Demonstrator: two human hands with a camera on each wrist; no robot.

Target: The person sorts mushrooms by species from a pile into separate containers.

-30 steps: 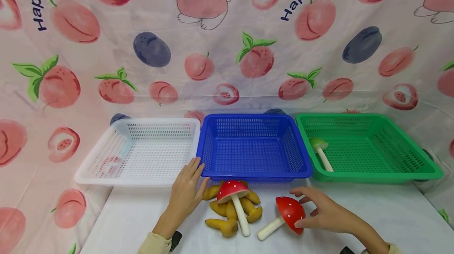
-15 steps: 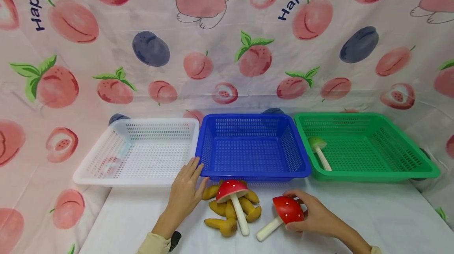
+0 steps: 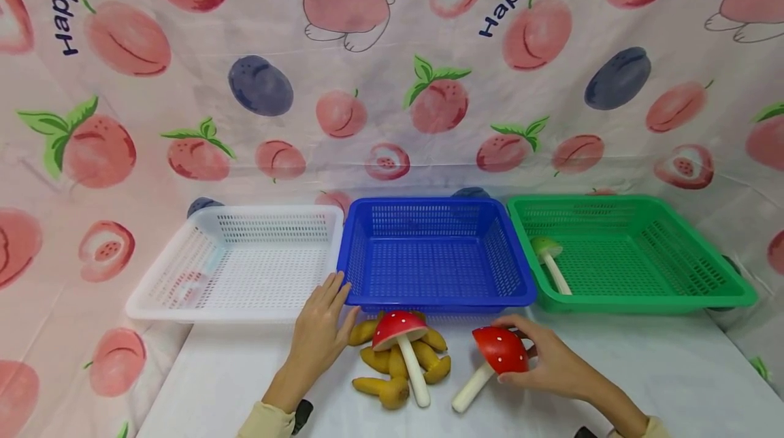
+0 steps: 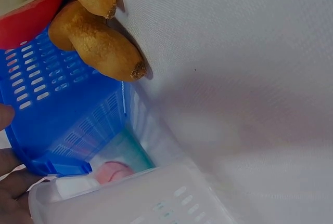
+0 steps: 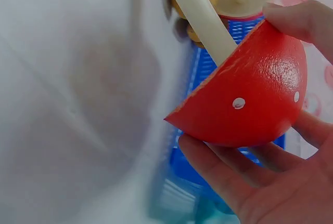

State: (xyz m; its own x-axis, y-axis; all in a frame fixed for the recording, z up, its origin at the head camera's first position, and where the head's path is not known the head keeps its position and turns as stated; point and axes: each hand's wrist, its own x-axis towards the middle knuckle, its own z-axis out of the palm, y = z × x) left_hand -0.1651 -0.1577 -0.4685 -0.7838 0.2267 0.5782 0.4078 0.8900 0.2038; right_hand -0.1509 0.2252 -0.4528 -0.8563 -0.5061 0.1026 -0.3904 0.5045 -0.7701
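My right hand [image 3: 545, 360] grips the red, white-dotted cap of a toy mushroom [image 3: 499, 351], thumb on one side and fingers on the other. Its pale stem points down and left; in the right wrist view the red cap [image 5: 260, 94] fills the space between thumb and fingers. My left hand [image 3: 321, 329] lies with straight fingers at the adjoining rims of the white basket [image 3: 233, 319] and the blue basket [image 3: 441, 302]. Between the hands, a second red toy mushroom [image 3: 401, 329] rests on several yellow-brown, knobbly root-like pieces [image 3: 392, 392].
A green basket [image 3: 649, 303] stands at the right of the row, with a green-capped toy mushroom [image 3: 554, 268] at its left side. A cloth printed with fruit [image 3: 392, 84] hangs behind the baskets. White cloth [image 3: 211, 383] covers the table.
My right hand has closed around the mushroom's cap and raised it slightly, its stem swinging a little right. The left hand stays in place.
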